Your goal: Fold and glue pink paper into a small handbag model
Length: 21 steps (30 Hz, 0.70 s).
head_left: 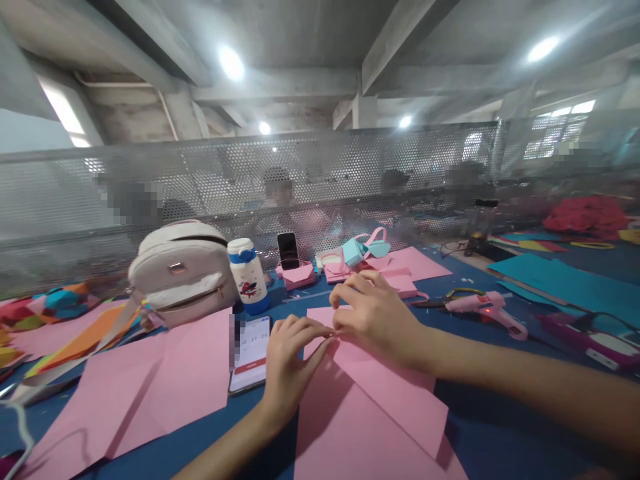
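Pink paper (395, 393) lies in front of me in overlapping pieces, the upper one set at a slant. My left hand (296, 353) pinches an edge of this paper between thumb and forefinger. Right beside it, my right hand (367, 313) has its fingers curled and pressed together on the same edge. The fingertips of both hands nearly meet there, and they hide the exact spot they hold. A phone with a lit timer screen (250, 357) lies just left of my left hand.
Pink sheets (150, 380) lie at the left. Behind stand a pale backpack (185, 273), a white-and-blue bottle (249, 277) and a small upright phone (288, 251). Folded pink and light-blue paper pieces (354, 252) sit ahead. A pink glue gun (487, 307) and scissors lie right, near teal sheets (565, 280).
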Available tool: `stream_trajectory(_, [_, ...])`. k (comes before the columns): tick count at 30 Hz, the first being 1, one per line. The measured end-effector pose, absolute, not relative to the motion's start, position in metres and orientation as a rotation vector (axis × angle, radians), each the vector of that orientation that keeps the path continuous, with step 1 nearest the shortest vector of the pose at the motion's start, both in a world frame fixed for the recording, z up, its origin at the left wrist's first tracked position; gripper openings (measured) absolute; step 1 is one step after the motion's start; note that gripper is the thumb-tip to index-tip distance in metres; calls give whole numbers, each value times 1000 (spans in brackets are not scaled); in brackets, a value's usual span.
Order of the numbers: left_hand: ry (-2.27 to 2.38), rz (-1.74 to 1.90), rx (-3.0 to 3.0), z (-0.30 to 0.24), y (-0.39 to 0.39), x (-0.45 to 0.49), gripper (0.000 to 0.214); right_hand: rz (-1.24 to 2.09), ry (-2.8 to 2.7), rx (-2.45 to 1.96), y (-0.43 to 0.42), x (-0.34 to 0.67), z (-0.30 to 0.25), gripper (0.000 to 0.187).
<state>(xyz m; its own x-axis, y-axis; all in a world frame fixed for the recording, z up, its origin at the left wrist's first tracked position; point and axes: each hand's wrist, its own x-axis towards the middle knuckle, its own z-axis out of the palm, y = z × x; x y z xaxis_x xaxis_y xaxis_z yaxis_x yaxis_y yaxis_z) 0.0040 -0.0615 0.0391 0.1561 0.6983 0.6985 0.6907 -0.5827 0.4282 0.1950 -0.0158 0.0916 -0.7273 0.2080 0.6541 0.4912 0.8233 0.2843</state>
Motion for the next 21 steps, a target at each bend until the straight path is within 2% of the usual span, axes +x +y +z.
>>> stream_trajectory(8, [1415, 1476, 2251, 40, -63, 5, 19, -401, -2482, -544, -6, 204, 108, 11])
stream_trajectory(13, [1298, 1381, 2380, 57, -59, 6, 16, -417, -2731, -594, -16, 206, 130, 11])
stream_trajectory(16, [1274, 1559, 2382, 78, -61, 6, 12, -25, -2764, -671, -10, 210, 156, 9])
stream_trajectory(18, [1303, 1879, 2336, 96, -71, 5, 9, 441, -2712, -610, 3, 215, 170, 10])
stream_trajectory(20, [1210, 2042, 2350, 115, -90, 5, 13, 974, -2447, -718, 19, 219, 173, 10])
stream_trajectory(21, [1171, 2065, 2394, 123, -103, 5, 16, 1072, -2376, -751, 26, 221, 169, 11])
